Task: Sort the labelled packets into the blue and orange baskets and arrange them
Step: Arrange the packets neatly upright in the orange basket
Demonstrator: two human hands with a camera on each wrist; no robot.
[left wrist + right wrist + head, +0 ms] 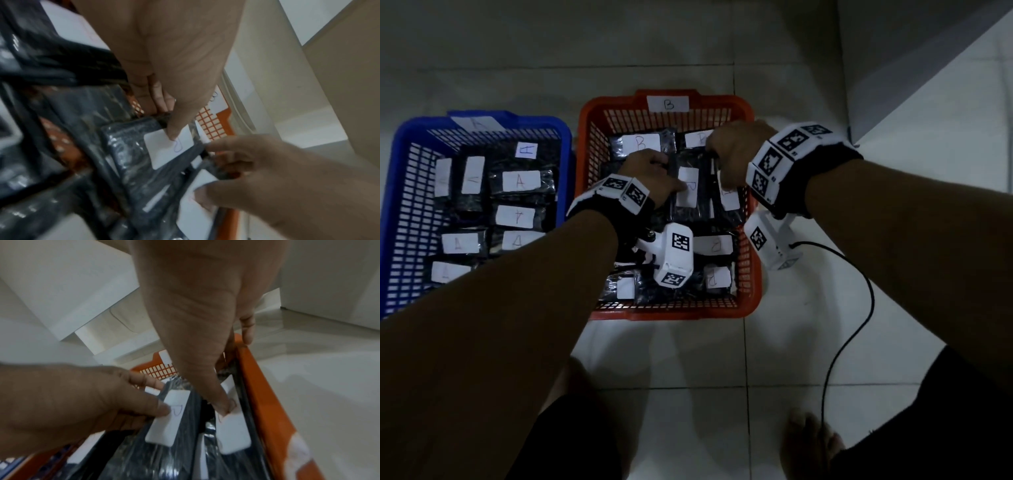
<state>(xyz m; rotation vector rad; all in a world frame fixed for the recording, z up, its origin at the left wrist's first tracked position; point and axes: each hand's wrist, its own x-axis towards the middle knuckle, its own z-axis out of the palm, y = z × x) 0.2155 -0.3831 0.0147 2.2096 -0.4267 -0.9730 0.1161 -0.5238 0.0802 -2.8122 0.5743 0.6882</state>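
Observation:
The orange basket (674,312), tagged B, holds several black packets with white B labels. My left hand (667,174) pinches the top edge of an upright B packet (688,187) in the basket's middle, with the thumb (174,129) on its label (164,152) and the fingers (152,100) behind. My right hand (722,154) grips the neighbouring B packet (730,200) by the right wall, its thumb (221,405) pressing on that label (233,433). To the left, the blue basket (544,120) holds several A packets (521,181).
Both baskets sit side by side on a pale tiled floor. A black cable (859,329) loops over the floor right of the orange basket. My bare foot (811,442) and knees are at the bottom. A wall base (928,51) stands at the upper right.

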